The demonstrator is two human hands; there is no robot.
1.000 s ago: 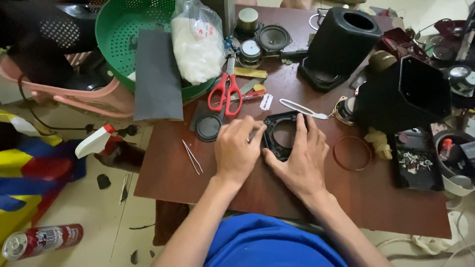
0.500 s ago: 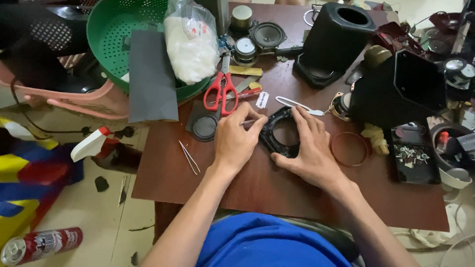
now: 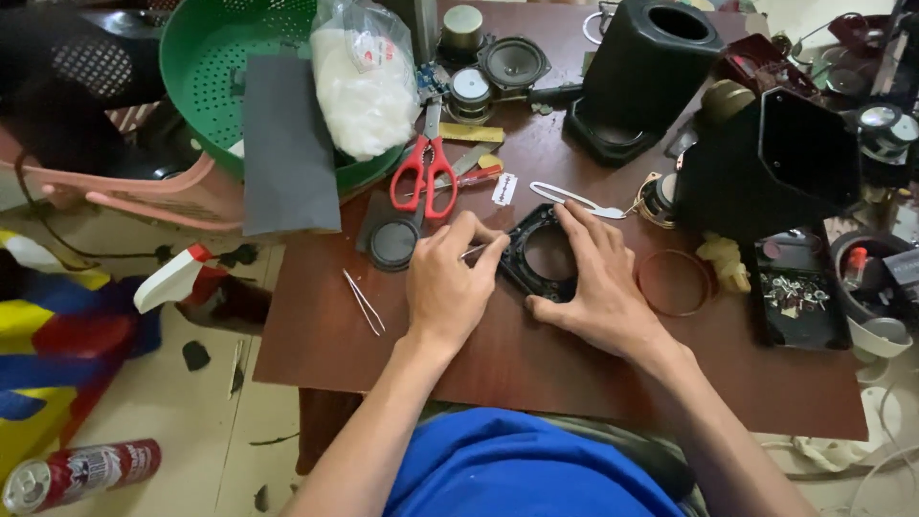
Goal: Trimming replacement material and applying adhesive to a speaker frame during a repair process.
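A black speaker frame with a round opening lies flat on the brown table. My right hand presses down on its right side, fingers spread over the rim. My left hand sits at the frame's left edge, pinching a thin metal tool whose tip touches the frame. Red-handled scissors and a razor blade lie just beyond my hands. White tweezers rest behind the frame.
A brown ring lies right of my right hand, a round black disc and thin tweezers to the left. Black speaker boxes, small speaker drivers, a green basket, a screw tray crowd the back.
Both hands stay on the speaker frame with only slight finger shifts; the camera has tilted a little, moving the scene in view.
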